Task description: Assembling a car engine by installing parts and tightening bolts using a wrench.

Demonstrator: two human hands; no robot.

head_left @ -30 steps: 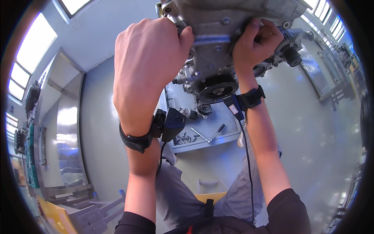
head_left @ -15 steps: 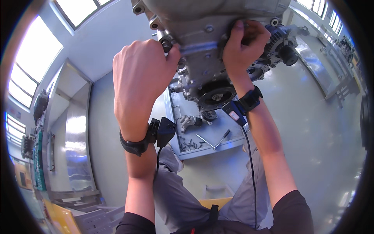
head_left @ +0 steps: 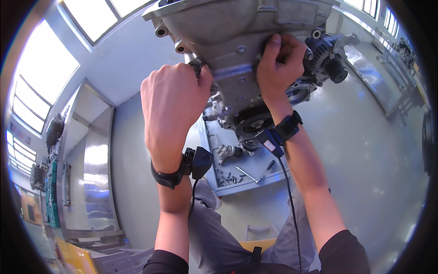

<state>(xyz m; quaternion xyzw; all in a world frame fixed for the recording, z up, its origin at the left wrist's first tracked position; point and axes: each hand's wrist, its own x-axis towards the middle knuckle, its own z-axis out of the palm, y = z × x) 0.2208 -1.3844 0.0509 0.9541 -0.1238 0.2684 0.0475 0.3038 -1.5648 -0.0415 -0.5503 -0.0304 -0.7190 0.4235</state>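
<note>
A large grey metal engine (head_left: 214, 41) fills the top middle. My left hand (head_left: 171, 98) is closed at its left side, back of the hand up. Its thumb and curled fingers meet beside a dark round fitting (head_left: 195, 66) on the engine's edge; what the fingers grip is hidden. On the right part of the engine's front face rests my right hand (head_left: 279, 68). Its fingers are curled and the thumb points up against the metal; anything inside them is not visible. Below the hands sits a black pulley (head_left: 255, 124).
An alternator (head_left: 319, 52) juts out at the engine's right. Underneath, a tray (head_left: 237, 186) carries a ratchet wrench (head_left: 264, 172), a metal housing part (head_left: 228, 153) and several bolts (head_left: 228, 179). Metal workbenches (head_left: 98, 173) line the left. Cables hang from both wrist devices.
The whole view has shifted, so more of the engine's top shows and the tray sits lower in the picture. Both hands stay at about the same spots on the engine.
</note>
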